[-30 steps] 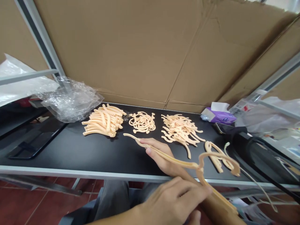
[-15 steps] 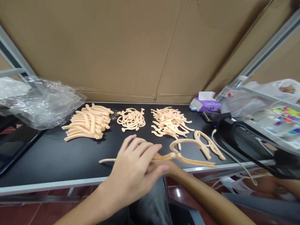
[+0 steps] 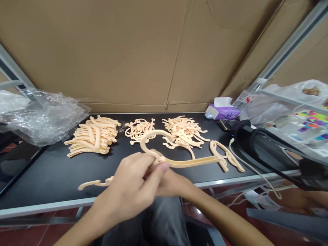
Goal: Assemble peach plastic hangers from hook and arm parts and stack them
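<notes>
A peach-coloured plastic clothes hanger (image 3: pixel 192 163) is held above the front of the black table, its curved hook turned up and its arms pointing left and right. My left hand (image 3: pixel 130 184) closes on its middle, thumb and fingers pinching just below the hook. Behind it, my right hand (image 3: pixel 167 182) is closed around the same central part, most of its fingers hidden by the left. Past the hands lie a pile of hanger arms (image 3: pixel 93 136), a pile of hooks (image 3: pixel 139 128) and a heap of slim curved pieces (image 3: pixel 183 130). A folded hanger (image 3: pixel 225 155) rests to the right.
Clear plastic bags (image 3: pixel 48 116) lie at the left, beside a dark flat panel (image 3: pixel 20 164). At the right stand a purple tissue box (image 3: pixel 222 111), a phone (image 3: pixel 228 123), a black strap-like object (image 3: pixel 256 147) and a white cable (image 3: pixel 252 174). Cardboard (image 3: pixel 115 51) walls the back.
The hanger and both hands have shifted left. Its hook now rises left of its former place, and my left hand has gone from lying across it with fingers extended to pinching its middle.
</notes>
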### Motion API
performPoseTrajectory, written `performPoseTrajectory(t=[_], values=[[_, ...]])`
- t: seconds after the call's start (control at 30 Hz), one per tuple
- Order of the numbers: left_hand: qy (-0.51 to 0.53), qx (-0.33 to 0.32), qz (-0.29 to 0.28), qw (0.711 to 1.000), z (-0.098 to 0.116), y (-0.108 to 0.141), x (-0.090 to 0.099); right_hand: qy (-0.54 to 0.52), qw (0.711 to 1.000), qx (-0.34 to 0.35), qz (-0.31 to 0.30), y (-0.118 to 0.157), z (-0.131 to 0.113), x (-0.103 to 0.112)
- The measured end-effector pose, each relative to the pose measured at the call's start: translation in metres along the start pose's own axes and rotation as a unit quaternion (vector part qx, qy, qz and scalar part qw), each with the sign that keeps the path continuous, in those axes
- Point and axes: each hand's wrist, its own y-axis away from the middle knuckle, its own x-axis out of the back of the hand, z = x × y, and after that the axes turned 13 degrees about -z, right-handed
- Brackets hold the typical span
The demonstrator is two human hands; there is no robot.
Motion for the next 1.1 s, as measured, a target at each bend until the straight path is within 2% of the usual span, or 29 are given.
performPoseTrajectory(t=[0.1, 0.2, 0.3, 0.4, 0.5, 0.63, 0.87, 1.1], values=[[0.001, 0.065, -0.026, 0.998, -0.016, 0.016, 0.018, 0.029, 1.000, 0.004, -0.010, 0.007, 0.000, 0.002], [0.006, 0.130, -0.053, 0.990, -0.038, 0.032, 0.028, 0.085, 0.995, -0.028, 0.036, 0.024, 0.008, 0.004], [0.022, 0.177, -0.079, 0.981, -0.060, 0.040, 0.029, 0.131, 0.987, -0.050, 0.074, 0.042, 0.019, 0.011], [0.012, 0.197, -0.087, 0.976, -0.072, 0.039, 0.025, 0.196, 0.968, -0.088, 0.131, 0.058, 0.031, 0.024], [-0.036, 0.201, -0.092, 0.975, -0.075, 0.032, 0.016, 0.266, 0.941, -0.133, 0.163, 0.068, 0.042, 0.036], [-0.134, 0.164, -0.076, 0.974, -0.076, 0.025, 0.004, 0.316, 0.922, -0.185, 0.127, 0.067, 0.049, 0.040], [-0.217, 0.110, -0.030, 0.969, -0.085, 0.033, -0.005, 0.333, 0.921, -0.179, 0.092, 0.050, 0.051, 0.043], [-0.204, 0.099, -0.006, 0.974, -0.092, 0.040, -0.003, 0.320, 0.932, -0.153, 0.077, 0.044, 0.063, 0.044]])
